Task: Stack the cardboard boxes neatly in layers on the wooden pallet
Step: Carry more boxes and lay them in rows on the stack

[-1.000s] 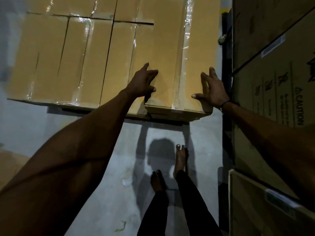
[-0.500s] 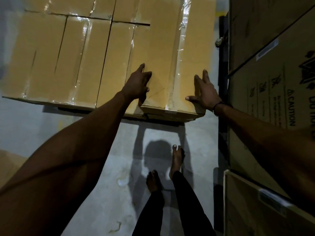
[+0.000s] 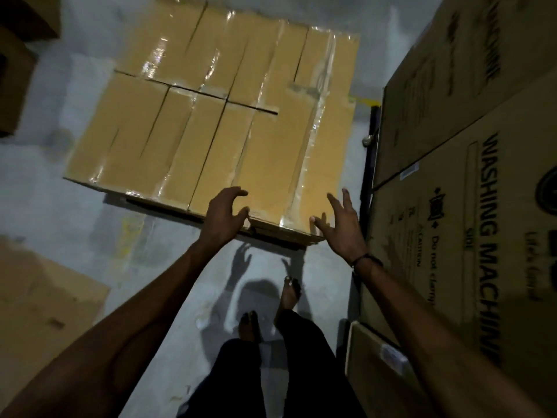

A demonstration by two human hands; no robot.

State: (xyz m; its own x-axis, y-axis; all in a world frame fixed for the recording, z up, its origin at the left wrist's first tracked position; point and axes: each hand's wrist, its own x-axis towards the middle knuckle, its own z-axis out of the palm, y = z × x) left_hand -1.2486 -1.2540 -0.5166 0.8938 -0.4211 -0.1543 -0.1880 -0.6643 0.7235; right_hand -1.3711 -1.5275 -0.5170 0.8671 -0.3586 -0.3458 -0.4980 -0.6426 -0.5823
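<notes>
Compared with the frames of a second and half a second ago, both hands have lifted off the top of the nearest box and now sit at its near edge, fingers spread; the view has also tilted so that the whole top layer of boxes shows, along with more floor.

Left hand [image 3: 224,217] — centre of the frame, fingers apart and loosely bent, thumb tip at or just beside the near left corner of the long cardboard box [image 3: 289,164]; whether it truly touches cannot be told. Right hand [image 3: 340,224] — just right of centre, fingers splayed wide, thumb resting near the box's near right corner; a dark band circles the wrist. Neither hand closes round anything.

The long box lies along the right edge of the layer of cardboard boxes [image 3: 168,125], flush with its neighbours, tape glinting along the seams. This layer fills the upper centre of the frame; a dark strip under its near edge may be the wooden pallet [image 3: 168,208], though only an edge shows.

The grey concrete floor [image 3: 90,236] carries the person's shadow and two bare feet at lower centre. Tall washing-machine cartons [image 3: 470,206] line the right side; a flat piece of cardboard [image 3: 39,300] lies at lower left
</notes>
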